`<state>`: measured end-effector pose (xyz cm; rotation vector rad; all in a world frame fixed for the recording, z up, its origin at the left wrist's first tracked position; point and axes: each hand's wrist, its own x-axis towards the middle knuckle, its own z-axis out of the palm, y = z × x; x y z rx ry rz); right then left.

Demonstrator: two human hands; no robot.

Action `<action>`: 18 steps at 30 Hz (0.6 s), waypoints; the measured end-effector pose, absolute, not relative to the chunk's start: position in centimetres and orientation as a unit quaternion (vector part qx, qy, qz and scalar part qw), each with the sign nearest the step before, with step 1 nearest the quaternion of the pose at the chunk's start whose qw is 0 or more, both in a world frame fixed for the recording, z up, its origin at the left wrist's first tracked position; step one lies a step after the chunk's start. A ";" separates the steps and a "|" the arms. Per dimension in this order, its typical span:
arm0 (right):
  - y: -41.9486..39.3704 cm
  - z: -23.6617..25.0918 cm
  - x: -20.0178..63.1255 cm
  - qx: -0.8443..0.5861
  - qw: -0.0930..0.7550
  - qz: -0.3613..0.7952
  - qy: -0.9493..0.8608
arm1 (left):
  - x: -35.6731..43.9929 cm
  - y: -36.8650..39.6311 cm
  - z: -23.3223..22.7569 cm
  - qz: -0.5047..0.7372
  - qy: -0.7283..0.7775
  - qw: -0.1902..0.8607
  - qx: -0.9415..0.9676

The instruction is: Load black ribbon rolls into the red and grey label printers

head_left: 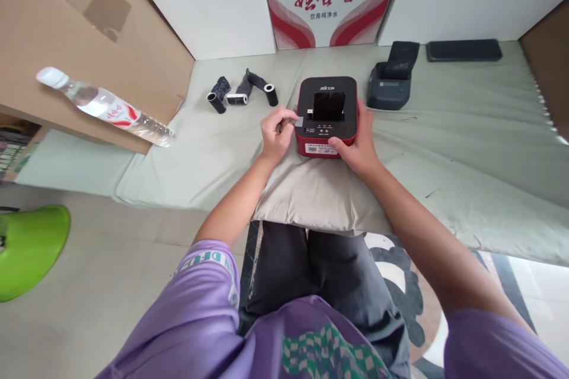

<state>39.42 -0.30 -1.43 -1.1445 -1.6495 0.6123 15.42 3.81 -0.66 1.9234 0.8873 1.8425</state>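
Both arms outstretched, left hand (276, 133) fingers pinching label (299, 122), right hand (358, 145) gripping printer (328, 115)

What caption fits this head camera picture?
Both hands, left hand and right hand, touch a red printer on a pillow.

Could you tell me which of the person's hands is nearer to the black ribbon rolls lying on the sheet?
The left. The left hand is at the left side of the red printer, just below and right of the ribbon rolls. The right hand grips the printer's far right side.
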 end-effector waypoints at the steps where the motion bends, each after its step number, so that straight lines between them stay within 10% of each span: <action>1: -0.3 -1.4 39.5 -0.473 0.494 0.255 -0.683 | 15.5 3.6 -0.5 0.642 0.322 0.176 0.673; 18: -0.3 -1.3 39.6 -0.477 0.482 0.236 -0.696 | 14.9 4.2 1.1 0.574 0.314 0.349 0.671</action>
